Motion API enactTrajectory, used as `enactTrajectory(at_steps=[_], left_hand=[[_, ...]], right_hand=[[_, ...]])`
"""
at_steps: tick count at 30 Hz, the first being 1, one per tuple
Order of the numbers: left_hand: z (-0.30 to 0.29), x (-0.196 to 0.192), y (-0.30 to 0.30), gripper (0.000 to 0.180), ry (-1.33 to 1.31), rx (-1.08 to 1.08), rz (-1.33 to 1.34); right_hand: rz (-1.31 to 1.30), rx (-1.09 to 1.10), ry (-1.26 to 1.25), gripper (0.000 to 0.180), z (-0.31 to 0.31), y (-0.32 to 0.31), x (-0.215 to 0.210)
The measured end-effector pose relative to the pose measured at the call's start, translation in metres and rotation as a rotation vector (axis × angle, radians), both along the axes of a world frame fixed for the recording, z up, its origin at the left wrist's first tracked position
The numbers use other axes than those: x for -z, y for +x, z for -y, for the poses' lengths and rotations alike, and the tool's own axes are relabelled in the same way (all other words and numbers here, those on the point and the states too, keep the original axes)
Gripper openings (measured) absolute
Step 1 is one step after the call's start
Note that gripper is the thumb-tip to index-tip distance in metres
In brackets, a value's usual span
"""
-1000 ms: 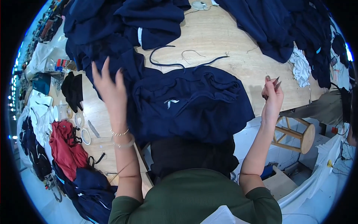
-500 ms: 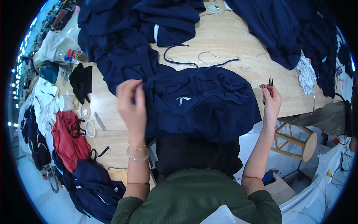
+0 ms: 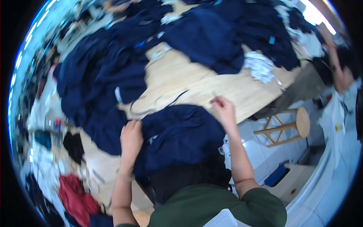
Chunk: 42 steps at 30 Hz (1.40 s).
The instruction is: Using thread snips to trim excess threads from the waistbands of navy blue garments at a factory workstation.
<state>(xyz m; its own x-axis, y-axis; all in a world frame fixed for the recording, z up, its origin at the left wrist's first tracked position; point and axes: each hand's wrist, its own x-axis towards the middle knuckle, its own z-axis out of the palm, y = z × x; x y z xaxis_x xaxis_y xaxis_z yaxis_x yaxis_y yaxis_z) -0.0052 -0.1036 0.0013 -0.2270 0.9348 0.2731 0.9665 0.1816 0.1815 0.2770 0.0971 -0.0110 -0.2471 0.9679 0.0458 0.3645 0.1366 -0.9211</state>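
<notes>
A navy garment (image 3: 177,136) lies bunched over the near table edge and my lap, with a small white label (image 3: 152,139) inside its opening. At its left edge is my left hand (image 3: 131,139), fingers bent and closed on the cloth. My right hand (image 3: 224,110) is raised just past the garment's right side. Small thread snips (image 3: 214,94) are in its fingers, their tips blurred by motion. A dark cord (image 3: 177,97) trails on the table beyond the garment.
Navy garments are heaped on the wooden table (image 3: 181,73), left and far. A crumpled white cloth (image 3: 259,67) lies right. A red garment (image 3: 77,200) and tape rolls are at left. A wooden stool (image 3: 302,123) stands right, near another person's arm (image 3: 334,62).
The view has swung to the right and farther out, showing more of the table and another person. My left hand has settled on the garment's edge; my right hand has come closer to the garment.
</notes>
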Motion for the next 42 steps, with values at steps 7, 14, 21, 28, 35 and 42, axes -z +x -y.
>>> enactTrajectory(at_steps=[7, 14, 21, 28, 35, 42], left_hand=[[-0.033, -0.164, -0.007, 0.013, 0.628, -0.027, -0.083], [-0.115, -0.295, -0.024, 0.018, 1.162, -0.036, -0.329], [-0.207, -0.279, 0.098, 0.004, 0.438, 0.496, -0.01], [-0.244, -0.23, 0.081, 0.013, 0.001, 0.437, 0.433], [-0.239, -0.218, 0.086, 0.008, -0.049, 0.284, 0.939], [-0.215, -0.174, 0.083, 0.022, 0.362, 0.547, 0.911]], right_hand=[[0.15, 0.212, 0.082, 0.016, -0.03, 0.02, 0.002], [0.385, 0.183, 0.371, 0.027, -0.064, 0.023, 0.046], [0.332, 0.321, 0.519, 0.02, -0.072, 0.04, 0.008], [-0.269, -0.015, 0.648, 0.014, -0.068, 0.03, -0.123], [-0.177, 0.087, 0.84, 0.035, -0.047, -0.045, -0.131], [-0.744, -0.097, 0.346, 0.015, -0.043, -0.07, -0.104]])
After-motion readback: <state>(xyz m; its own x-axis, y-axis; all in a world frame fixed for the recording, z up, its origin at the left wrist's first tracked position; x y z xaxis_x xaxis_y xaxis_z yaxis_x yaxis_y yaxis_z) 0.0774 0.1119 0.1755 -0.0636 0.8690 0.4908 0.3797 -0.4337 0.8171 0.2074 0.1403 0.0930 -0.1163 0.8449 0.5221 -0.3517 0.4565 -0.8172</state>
